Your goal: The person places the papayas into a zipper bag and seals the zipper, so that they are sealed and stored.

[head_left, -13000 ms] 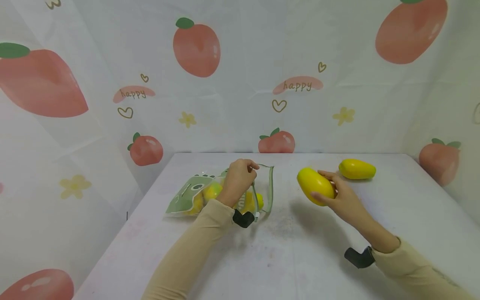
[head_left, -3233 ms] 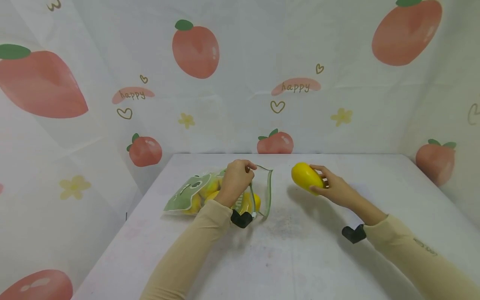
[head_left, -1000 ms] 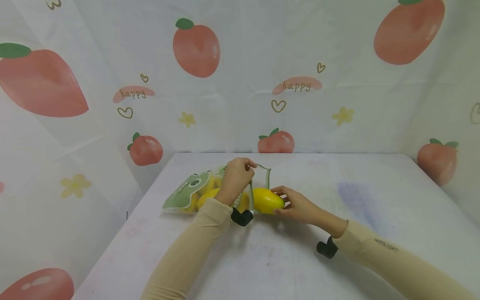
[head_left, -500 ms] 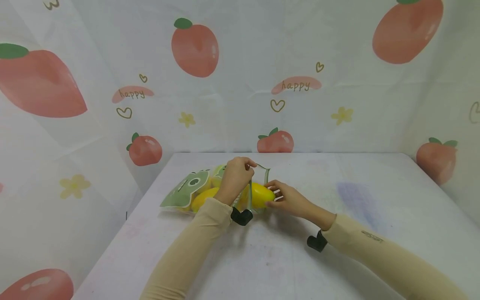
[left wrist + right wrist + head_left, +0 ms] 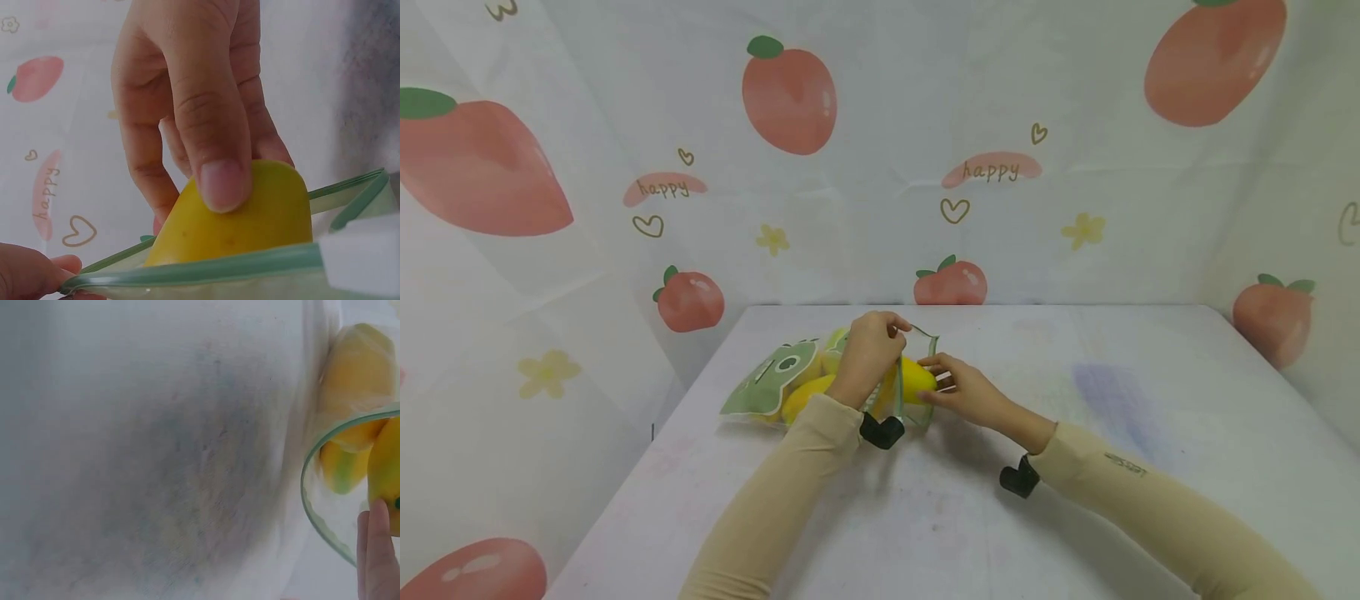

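Note:
A clear zip bag [image 5: 762,388] with a green cartoon-face print lies on the table, several yellow fruits inside. My left hand [image 5: 867,357] pinches the upper rim of its mouth, and the left wrist view shows the green zip edge [image 5: 206,271] stretched from those fingers to a white slider [image 5: 365,256]. In my right hand [image 5: 976,398] is a smooth yellow papaya [image 5: 917,381], gripped by its near end between thumb and fingers. The papaya's far part is inside the bag's mouth. Another yellow fruit [image 5: 359,369] shows through the plastic in the right wrist view.
The white table [image 5: 955,517] bears a bluish stain [image 5: 1123,412] on the right. Behind it hangs a white cloth [image 5: 880,225] printed with peaches, hearts and flowers.
The papaya, in the air near the table's back right earlier, has gone leftward into the bag's mouth with my right hand. The left hand keeps its pinch on the rim.

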A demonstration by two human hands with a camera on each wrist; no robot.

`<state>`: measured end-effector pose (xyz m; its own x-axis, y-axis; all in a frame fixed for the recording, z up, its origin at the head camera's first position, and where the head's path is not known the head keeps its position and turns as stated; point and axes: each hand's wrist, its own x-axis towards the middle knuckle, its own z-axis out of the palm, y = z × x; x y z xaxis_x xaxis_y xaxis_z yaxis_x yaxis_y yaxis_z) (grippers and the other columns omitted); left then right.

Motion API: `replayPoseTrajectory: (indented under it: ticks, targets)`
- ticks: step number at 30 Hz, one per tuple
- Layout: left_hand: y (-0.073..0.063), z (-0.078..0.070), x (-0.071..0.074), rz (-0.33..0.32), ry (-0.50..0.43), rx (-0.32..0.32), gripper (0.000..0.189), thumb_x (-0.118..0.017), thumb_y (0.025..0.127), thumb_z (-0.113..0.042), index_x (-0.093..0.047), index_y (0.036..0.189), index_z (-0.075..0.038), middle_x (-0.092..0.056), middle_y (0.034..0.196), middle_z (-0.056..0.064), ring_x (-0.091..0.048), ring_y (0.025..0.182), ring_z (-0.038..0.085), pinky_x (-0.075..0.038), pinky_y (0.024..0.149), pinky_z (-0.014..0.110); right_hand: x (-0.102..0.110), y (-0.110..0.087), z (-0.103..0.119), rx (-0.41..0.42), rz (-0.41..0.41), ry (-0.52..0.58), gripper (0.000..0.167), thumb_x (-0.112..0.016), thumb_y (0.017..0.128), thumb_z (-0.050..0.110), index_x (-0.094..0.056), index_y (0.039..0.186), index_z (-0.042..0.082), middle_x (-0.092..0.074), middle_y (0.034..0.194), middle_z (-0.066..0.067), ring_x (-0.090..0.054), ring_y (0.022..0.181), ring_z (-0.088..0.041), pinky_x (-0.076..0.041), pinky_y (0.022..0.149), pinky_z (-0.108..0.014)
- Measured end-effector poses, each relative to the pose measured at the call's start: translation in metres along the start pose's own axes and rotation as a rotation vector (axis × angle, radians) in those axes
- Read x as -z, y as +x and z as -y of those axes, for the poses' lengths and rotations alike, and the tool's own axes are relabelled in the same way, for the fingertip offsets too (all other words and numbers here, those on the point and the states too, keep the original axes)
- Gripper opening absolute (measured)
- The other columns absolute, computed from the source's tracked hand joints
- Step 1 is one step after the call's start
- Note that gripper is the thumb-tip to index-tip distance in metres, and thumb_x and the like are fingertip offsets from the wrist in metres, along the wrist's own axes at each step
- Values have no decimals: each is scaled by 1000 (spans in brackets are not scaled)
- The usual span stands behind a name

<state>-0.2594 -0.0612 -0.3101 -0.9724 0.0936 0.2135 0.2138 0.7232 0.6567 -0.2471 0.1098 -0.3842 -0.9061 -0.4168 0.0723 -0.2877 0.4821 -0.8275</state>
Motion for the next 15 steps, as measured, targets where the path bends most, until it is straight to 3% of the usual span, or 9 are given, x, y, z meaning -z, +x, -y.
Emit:
replayPoseTrajectory:
  ticks: [15]
  targets:
    - [-1, -2, 2, 6, -11, -13, 25, -55, 86, -1, -75, 98, -9, -60, 78, 5, -43, 48, 11, -39, 47, 20, -5, 10, 0, -116, -79, 2, 50, -67, 90, 29, -48, 131, 8, -58, 126, -19, -63, 108, -31, -54, 90, -42]
